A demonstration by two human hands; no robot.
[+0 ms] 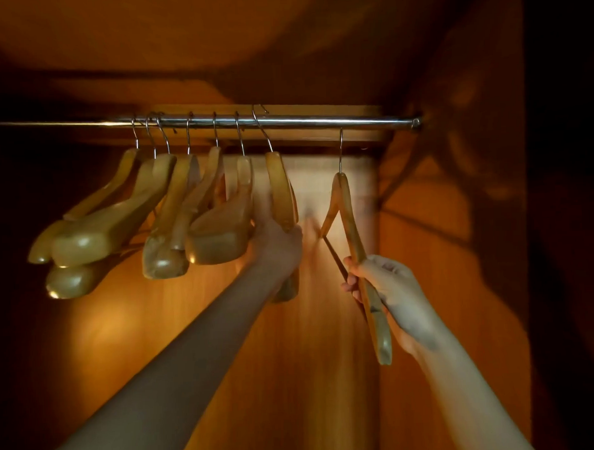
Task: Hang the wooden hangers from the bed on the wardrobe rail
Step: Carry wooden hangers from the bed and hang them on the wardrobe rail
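Six wooden hangers (110, 228) hang bunched along the middle of the wardrobe rail (302, 121), their wire hooks over the chrome bar. Just to their right, the person's left hand (279, 245) grips the lower part of a seventh hanger (281, 188), also hooked on the rail. Near the rail's right end, the right hand (388, 285) is closed round one arm of a slimmer hanger (347, 216), its hook raised to the underside of the rail. Whether the hook has caught cannot be told.

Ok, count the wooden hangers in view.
8. Seven pale wooden hangers hang on the chrome wardrobe rail, the rightmost hanger gripped by the left hand; an eighth hanger is in the right hand, hook at the rail. Overlap may hide more.
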